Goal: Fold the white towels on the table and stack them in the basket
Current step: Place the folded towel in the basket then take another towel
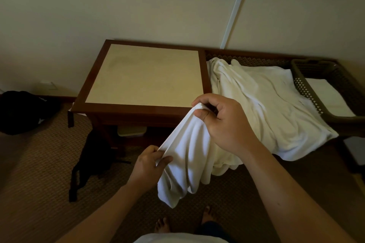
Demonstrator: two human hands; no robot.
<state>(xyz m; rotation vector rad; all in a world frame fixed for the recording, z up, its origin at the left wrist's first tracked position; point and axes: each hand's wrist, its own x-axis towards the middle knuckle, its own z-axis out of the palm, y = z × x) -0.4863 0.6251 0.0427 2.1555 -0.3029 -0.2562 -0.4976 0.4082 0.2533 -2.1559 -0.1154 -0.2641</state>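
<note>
A white towel [183,165] hangs bunched in the air in front of the table. My right hand [223,124] pinches its top edge near the table's front corner. Lower and to the left, my left hand [148,165] grips the towel's side edge. A loose heap of white towels [264,104] lies on the dark lattice surface to the right and spills over its front edge. The dark basket [308,88] stands at the far right with a folded white towel [327,94] lying flat inside it.
A wooden table [94,84] with a beige top stands against the wall, left of the towel heap. A black bag [23,112] sits on the carpet at left. A dark strap [85,169] lies by the table leg. My bare feet [164,225] show below.
</note>
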